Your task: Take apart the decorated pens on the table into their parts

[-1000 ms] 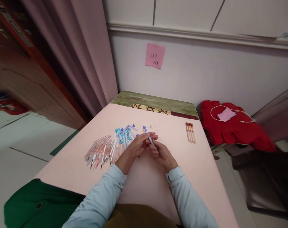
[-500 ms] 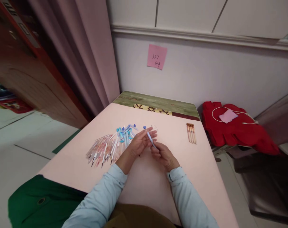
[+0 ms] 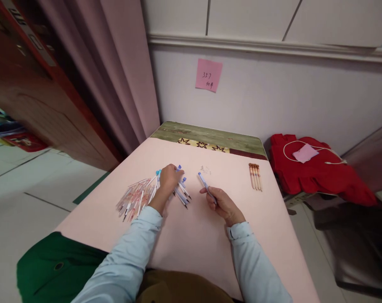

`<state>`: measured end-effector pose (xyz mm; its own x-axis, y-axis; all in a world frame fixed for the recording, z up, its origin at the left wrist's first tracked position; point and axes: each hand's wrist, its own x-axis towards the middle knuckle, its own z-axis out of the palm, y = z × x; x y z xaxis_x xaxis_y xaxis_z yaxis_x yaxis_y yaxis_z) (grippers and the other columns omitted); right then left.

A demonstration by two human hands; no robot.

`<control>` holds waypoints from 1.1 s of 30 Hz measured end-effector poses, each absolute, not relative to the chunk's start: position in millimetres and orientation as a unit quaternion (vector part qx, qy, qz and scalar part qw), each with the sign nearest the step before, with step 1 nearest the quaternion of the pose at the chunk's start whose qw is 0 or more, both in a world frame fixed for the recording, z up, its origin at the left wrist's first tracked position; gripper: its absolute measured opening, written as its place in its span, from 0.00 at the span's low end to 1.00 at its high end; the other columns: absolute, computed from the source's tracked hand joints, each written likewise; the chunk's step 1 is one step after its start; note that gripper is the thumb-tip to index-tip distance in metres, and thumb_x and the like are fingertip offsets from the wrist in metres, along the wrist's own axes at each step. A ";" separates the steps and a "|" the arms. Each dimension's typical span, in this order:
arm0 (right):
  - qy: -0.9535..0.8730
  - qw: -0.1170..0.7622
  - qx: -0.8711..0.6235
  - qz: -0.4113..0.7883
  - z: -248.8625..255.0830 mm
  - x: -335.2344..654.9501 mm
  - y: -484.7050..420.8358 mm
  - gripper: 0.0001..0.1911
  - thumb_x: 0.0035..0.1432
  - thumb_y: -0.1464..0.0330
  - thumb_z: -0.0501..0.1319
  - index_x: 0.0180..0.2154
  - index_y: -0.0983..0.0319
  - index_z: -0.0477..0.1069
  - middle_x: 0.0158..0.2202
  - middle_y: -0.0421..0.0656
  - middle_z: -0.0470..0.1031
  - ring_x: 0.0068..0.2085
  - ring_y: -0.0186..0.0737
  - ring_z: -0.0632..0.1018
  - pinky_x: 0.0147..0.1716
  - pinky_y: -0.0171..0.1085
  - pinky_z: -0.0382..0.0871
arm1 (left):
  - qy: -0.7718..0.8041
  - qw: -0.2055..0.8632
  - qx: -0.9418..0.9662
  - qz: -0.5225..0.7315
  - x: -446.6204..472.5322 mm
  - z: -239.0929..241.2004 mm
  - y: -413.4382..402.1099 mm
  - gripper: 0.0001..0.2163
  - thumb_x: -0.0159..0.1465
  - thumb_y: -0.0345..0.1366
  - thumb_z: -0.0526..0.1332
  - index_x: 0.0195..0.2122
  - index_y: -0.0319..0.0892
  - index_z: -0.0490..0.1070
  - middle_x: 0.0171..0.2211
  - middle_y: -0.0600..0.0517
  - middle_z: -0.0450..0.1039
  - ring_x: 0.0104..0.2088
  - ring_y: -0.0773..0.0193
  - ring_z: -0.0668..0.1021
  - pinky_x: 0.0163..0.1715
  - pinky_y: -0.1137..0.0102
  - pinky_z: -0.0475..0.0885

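My right hand (image 3: 221,202) is closed round a light blue pen barrel (image 3: 206,187), which tilts up and left above the table. Over the blue pen parts my left hand (image 3: 169,179) reaches down with curled fingers; whatever they pinch is hidden. Dark blue caps or toppers (image 3: 184,180) lie beside its fingertips. Several white pen refills with dark tips (image 3: 182,197) lie just right of its wrist. Left of the wrist spreads a pile of clear and pinkish pen parts and refills (image 3: 134,198). A bit of turquoise (image 3: 158,173) shows behind the left hand.
Small clear pieces (image 3: 205,170) lie beyond my right hand. Several assembled pens with brown tops (image 3: 255,176) lie in a row at the right. The pink-covered table (image 3: 197,248) has a green stool (image 3: 61,269) at its left and red cloth (image 3: 317,176) at its right.
My left hand has left the blue barrel and moved left onto the blue parts. The right hand keeps the barrel and has shifted slightly right. Refills and clear pieces are now uncovered.
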<state>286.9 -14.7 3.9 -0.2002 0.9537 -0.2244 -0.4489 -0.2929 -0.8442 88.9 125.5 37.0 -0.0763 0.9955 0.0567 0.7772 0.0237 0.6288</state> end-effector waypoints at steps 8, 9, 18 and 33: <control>-0.255 0.531 -0.328 0.739 2.9 276.7 -13.6 0.17 0.58 0.56 0.65 0.35 0.64 0.74 0.18 0.32 0.57 0.17 0.25 0.56 0.16 0.29 0.49 | 0.339 0.752 0.450 0.341 145.2 25.1 52.6 0.17 0.61 0.46 0.63 0.42 0.37 0.78 0.31 0.44 0.79 0.39 0.56 0.80 0.43 0.65 0.72; -0.236 0.532 -0.315 0.750 2.8 276.3 -13.9 0.16 0.58 0.56 0.66 0.35 0.64 0.74 0.18 0.31 0.56 0.17 0.25 0.54 0.15 0.28 0.48 | 0.301 0.793 0.405 0.342 149.7 25.2 45.1 0.17 0.60 0.46 0.65 0.42 0.36 0.78 0.31 0.44 0.79 0.42 0.54 0.80 0.44 0.65 0.72; -0.139 0.490 -0.277 0.815 2.3 273.6 -11.6 0.16 0.56 0.58 0.69 0.33 0.63 0.69 0.18 0.28 0.49 0.17 0.23 0.47 0.13 0.24 0.44 | 0.256 0.851 0.291 0.356 143.2 20.7 40.8 0.10 0.56 0.38 0.69 0.35 0.36 0.78 0.35 0.44 0.81 0.32 0.66 0.78 0.36 0.72 0.72; -0.312 0.538 -0.503 0.600 1.9 266.2 -11.0 0.24 0.56 0.46 0.63 0.30 0.63 0.71 0.19 0.35 0.64 0.18 0.29 0.61 0.17 0.33 0.48 | 0.382 0.764 0.294 0.429 152.9 16.7 53.3 0.13 0.48 0.38 0.75 0.27 0.34 0.76 0.25 0.48 0.76 0.25 0.67 0.76 0.28 0.72 0.72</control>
<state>266.2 -11.0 1.9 0.0862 0.9596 -0.2679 -0.3317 -0.2260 -0.9159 152.9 53.3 16.7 0.3402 0.8797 -0.3322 -0.4299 0.4597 0.7771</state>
